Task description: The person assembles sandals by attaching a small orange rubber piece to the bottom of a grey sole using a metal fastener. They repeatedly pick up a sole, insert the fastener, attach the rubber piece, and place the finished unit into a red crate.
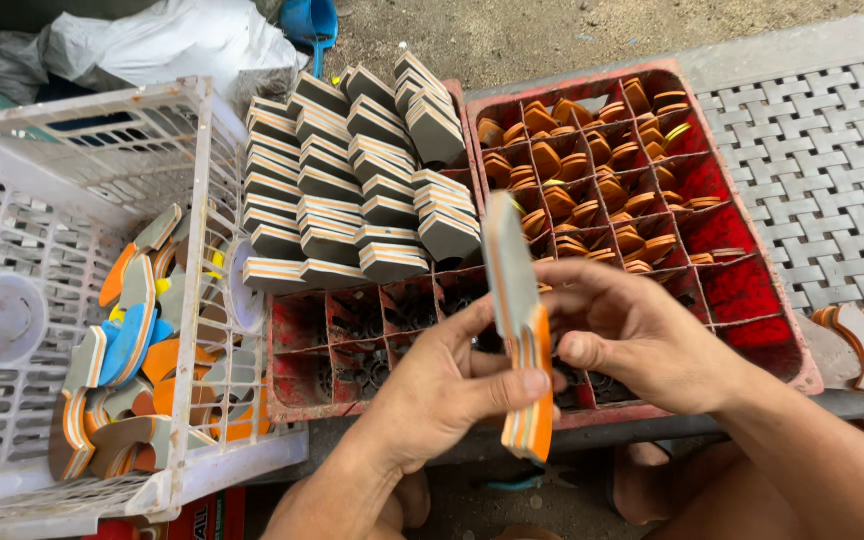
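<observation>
A white plastic basket [42, 200] is seen tipped on its side at the left, and loose curved foam offcuts [127, 340] in grey, orange and blue are heaped in it. Two red compartmented crates are set side by side at the centre. The left red crate [297, 370] is loaded at its far end with rows of grey foam blocks [352, 170] edged in pale and orange stripes, while its near cells are seen unfilled. The right red crate [752, 290] is filled across its far cells with small orange-brown foam pieces [592, 170] standing on edge. A grey woven mat [822, 160] is laid at the right, and a white plastic bag [172, 40] is noted behind the basket.

A layered foam strip [517, 320], grey with orange and pale bands, is held edge-on over the junction of the two crates, above their near cells. Its long axis is run from the near end, low in the view, to the far end, high in the view, with a slight lean to the left; the orange end is pointed toward the person and the grey end away.

The left hand [442, 385] is closed on the strip's lower half, thumb pressed across the orange face. The right hand [632, 335] is curled against the strip's right side, fingertips touching it near mid-length.
</observation>
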